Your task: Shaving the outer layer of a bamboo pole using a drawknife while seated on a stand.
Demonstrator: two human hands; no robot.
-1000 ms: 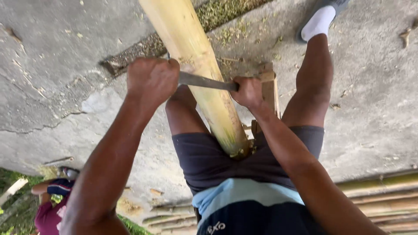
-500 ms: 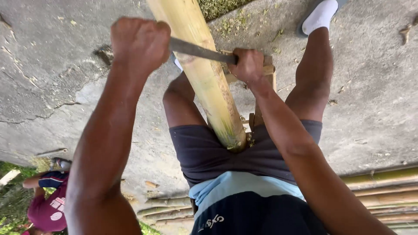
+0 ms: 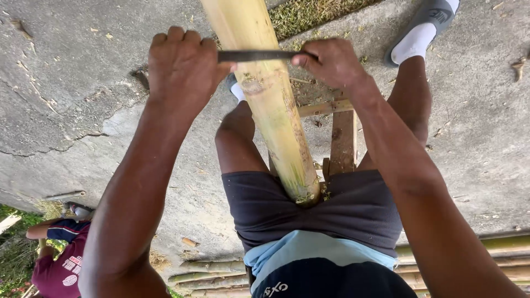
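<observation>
Both fists clamped on the dark blade (image 3: 255, 55), left hand (image 3: 185, 69) and right hand (image 3: 330, 62) each closed on one end, blade lying square across the bamboo pole (image 3: 273, 110), which runs lengthwise between the knees, butt against the lap

Bamboo pole (image 3: 276, 110) pale yellow, green-streaked; blade (image 3: 255, 56) dark grey; shorts (image 3: 353, 209) charcoal; sock (image 3: 415, 43) white.

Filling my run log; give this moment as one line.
left hand: grips blade end | right hand: grips other end | blade: across bamboo pole
</observation>
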